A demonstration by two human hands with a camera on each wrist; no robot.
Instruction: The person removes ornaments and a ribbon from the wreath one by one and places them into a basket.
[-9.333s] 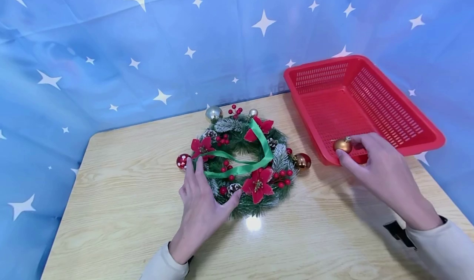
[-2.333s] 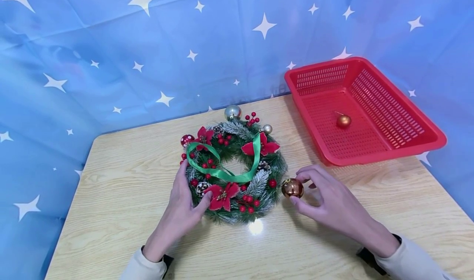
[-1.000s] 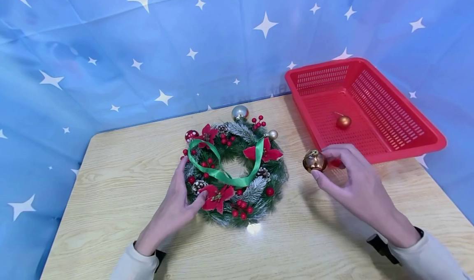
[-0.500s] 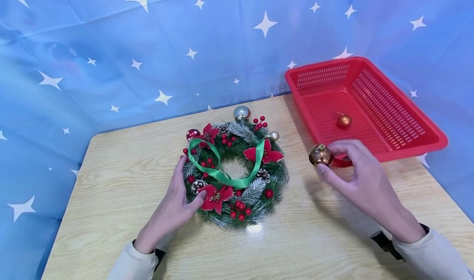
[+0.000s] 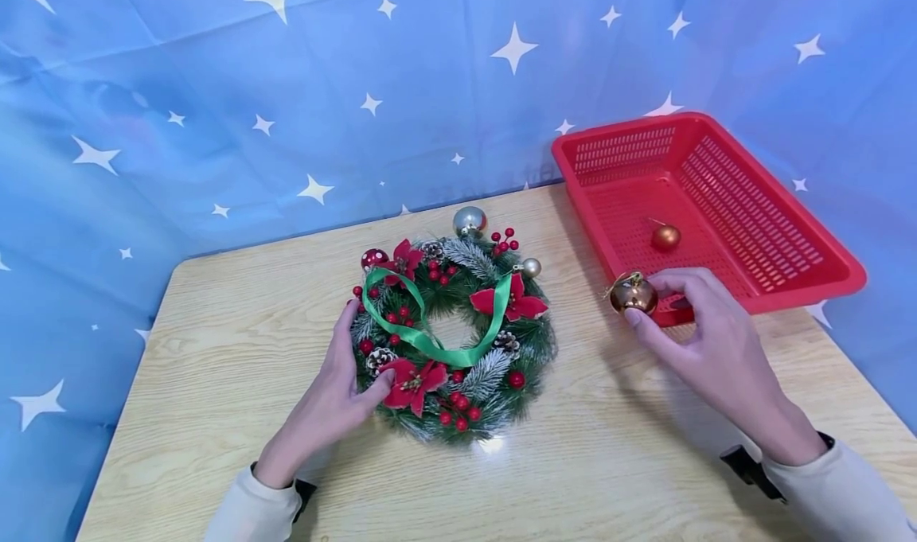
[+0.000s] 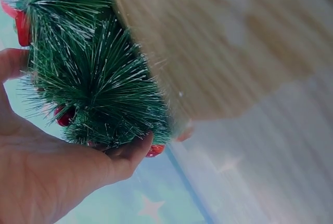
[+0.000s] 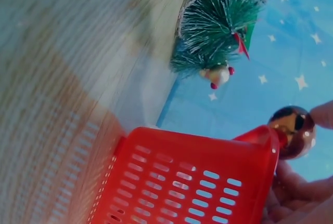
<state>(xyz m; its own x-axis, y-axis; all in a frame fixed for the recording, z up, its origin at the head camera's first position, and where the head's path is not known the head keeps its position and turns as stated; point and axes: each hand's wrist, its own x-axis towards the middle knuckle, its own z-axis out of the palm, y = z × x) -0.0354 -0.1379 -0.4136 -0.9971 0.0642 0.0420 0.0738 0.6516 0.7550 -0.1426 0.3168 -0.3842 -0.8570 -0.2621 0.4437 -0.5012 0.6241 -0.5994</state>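
Note:
My left hand (image 5: pixel 325 411) holds the left side of a green Christmas wreath (image 5: pixel 494 371), the thumb by a red poinsettia (image 5: pixel 415 384). In the left wrist view, its fingers curl round the wreath's needles (image 6: pixel 99 86). Between thumb and fingers, my right hand (image 5: pixel 719 355) pinches a shiny brown bauble (image 5: pixel 634 294) with a gold cord loop. That bauble is held at the near left corner of the red basket (image 5: pixel 605 247); the right wrist view has it just beyond the basket's rim (image 7: pixel 271 151). A matte copper bauble (image 5: pixel 665 237) lies inside the basket.
A green ribbon (image 5: pixel 458 357) loops over the wreath. Silver (image 5: pixel 470 220), red spotted (image 5: pixel 374 259) and small pearl (image 5: pixel 531 267) baubles sit at its outer edge. Under everything is a wooden table (image 5: pixel 215 383); a blue star-patterned cloth (image 5: pixel 401 64) hangs behind.
The copper bauble went from my right hand into the basket. The brown bauble, earlier at the wreath's right edge, moved with my right hand to the basket. The wreath has turned clockwise.

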